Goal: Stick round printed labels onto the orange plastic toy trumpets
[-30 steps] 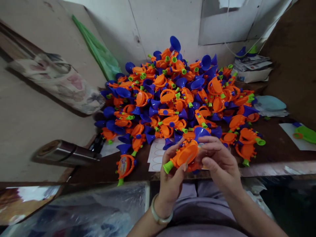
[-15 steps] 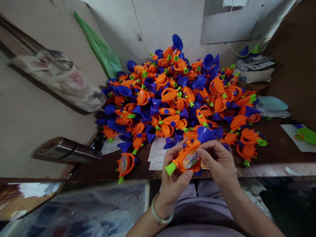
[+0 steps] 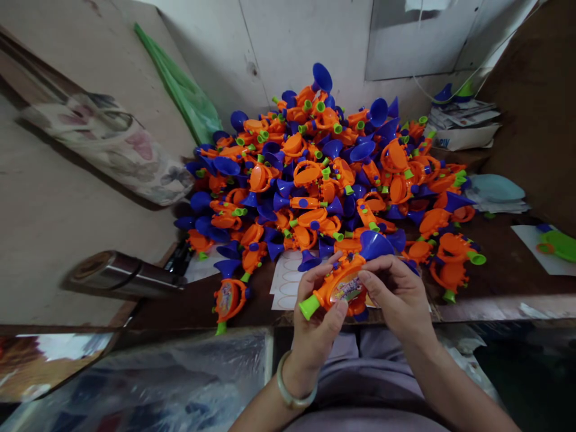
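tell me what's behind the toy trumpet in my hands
Beyond the toy trumpet, the pile of similar trumpets shows, with oval-printed white sheets to the left. Whatever the trumpet and hands cover is hidden.

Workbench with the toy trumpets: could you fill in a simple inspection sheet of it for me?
Surface: dark tabletop; its front edge looks paler at right.
Job's things: orange toy trumpet with oval sticker; sheets printed with ovals.
Clutter: heap of similar toys; metal flask at left.
Hands: both hold the toy trumpet, left hand near the green mouthpiece, right hand near the blue bell.
Cables: thin pale cord by the wall; purpose unclear.
Surroundings: floral bag and green plastic at left.
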A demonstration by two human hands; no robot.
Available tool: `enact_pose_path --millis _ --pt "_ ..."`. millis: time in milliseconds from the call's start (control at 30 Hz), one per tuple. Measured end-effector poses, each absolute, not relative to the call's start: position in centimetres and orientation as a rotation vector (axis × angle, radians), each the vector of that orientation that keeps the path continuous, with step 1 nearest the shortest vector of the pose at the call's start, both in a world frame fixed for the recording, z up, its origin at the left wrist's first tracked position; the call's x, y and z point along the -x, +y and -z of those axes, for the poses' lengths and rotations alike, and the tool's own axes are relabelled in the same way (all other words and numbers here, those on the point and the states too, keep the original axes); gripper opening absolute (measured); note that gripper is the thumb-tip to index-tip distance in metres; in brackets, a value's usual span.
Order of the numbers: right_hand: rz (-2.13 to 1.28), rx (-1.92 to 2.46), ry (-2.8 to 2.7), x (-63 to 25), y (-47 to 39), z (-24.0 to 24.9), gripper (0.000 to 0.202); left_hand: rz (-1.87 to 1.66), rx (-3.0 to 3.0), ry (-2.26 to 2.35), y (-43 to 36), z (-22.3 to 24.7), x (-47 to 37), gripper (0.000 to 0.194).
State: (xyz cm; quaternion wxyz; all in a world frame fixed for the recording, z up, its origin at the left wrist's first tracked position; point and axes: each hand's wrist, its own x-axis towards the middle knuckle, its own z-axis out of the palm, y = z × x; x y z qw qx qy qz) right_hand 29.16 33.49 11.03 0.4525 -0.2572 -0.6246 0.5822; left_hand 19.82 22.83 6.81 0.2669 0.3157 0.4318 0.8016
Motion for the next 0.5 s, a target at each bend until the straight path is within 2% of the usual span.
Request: enact_pose_path --millis 333,500 --pt "-1.413 0.633 -1.56 -28.93 33.31 -11.06 0.016 -2.229 -0.82 1.125 23.04 -6.7 -19.76 0.031" --pt "-1.182 0.579 -1.685 -28.77 33.3 -11.11 0.005 -2.256 -0.818 1.171 22.73 -6.42 -19.8 0.03"
